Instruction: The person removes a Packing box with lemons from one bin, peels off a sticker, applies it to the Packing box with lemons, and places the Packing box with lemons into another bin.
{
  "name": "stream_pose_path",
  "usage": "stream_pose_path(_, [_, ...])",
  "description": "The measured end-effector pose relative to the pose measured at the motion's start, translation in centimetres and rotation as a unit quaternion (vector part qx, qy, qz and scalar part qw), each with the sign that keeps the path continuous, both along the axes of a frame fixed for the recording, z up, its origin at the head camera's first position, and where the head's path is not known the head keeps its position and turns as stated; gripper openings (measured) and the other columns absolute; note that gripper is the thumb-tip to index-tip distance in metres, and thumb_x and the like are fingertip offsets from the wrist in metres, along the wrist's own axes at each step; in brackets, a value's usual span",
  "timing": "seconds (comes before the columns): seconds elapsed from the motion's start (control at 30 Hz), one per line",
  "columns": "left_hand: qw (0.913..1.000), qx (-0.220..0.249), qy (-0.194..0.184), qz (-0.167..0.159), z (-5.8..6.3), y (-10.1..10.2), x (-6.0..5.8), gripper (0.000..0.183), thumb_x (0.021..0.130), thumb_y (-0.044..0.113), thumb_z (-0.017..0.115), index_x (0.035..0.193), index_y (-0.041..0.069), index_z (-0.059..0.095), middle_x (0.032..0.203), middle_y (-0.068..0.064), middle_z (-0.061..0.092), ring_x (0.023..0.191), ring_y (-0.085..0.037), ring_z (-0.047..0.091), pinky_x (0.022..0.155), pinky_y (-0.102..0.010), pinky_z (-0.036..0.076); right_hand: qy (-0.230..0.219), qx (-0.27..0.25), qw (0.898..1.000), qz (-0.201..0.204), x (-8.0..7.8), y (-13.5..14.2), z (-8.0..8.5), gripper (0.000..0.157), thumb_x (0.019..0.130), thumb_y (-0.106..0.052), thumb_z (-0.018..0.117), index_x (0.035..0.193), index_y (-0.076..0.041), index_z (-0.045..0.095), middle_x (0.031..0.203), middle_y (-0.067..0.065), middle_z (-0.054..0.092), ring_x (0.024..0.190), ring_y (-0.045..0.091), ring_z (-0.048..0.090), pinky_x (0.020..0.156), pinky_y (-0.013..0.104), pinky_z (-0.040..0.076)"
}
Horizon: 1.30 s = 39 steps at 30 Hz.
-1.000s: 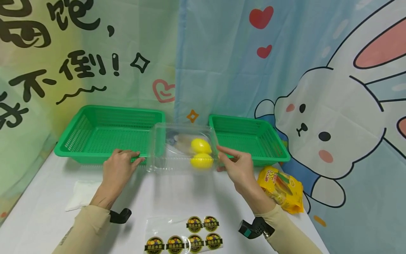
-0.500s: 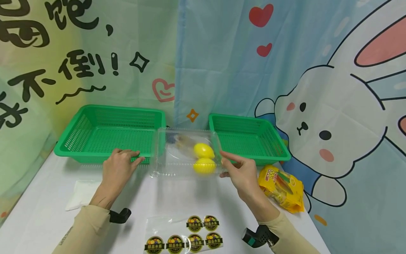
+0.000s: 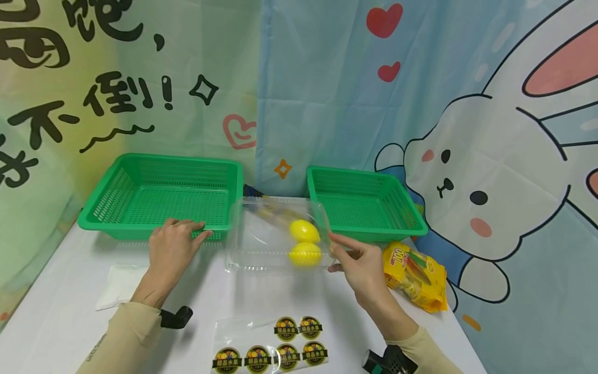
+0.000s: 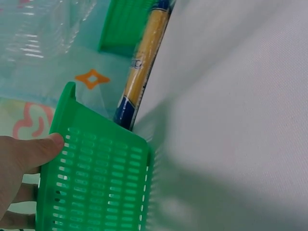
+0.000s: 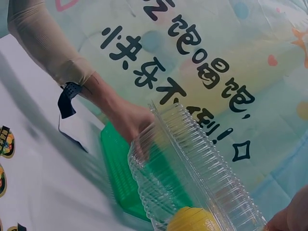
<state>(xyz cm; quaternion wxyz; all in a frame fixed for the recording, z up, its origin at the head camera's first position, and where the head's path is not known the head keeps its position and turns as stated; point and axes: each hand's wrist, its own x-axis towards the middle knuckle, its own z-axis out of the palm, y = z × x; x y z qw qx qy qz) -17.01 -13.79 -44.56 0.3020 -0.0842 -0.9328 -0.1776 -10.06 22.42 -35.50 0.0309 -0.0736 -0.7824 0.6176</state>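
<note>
Fingers (image 3: 344, 240) of my right hand (image 3: 363, 262), slightly parted, pinch the right end of a clear box (image 3: 261, 236) raised above the counter (image 3: 261, 298), probably there because its two lemons (image 3: 305, 230) load that end, while my left hand (image 3: 169, 246) grips the near rim of the larger green basket (image 3: 121, 228), seemingly to steady it.

The head view, farthest back, looks forward and down over the white tabletop (image 3: 261, 296); the left-wrist one, tipped, faces the slotted green plastic basket (image 4: 96, 178) close up; the right-wrist one peers leftward past the clear plastic box (image 5: 211, 163); all three, I notice, catch basket and box.
</note>
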Motion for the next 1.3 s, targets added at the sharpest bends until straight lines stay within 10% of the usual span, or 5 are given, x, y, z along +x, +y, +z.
stream_pose_path(1.3, [0.9999,0.001,-0.006,0.012,-0.1,0.0,-0.1,0.033,0.081,0.033,0.088,0.105,0.01,0.084,0.104,-0.013,0.08,0.097,-0.043,0.071,0.065,-0.059,0.055,-0.026,0.004,0.999,-0.045,2.1,0.4,-5.0,0.028,0.099,-0.001,0.068,0.126,0.0,0.074,0.14,0.019,0.066,0.065,0.018,0.069,0.064,0.032,0.063])
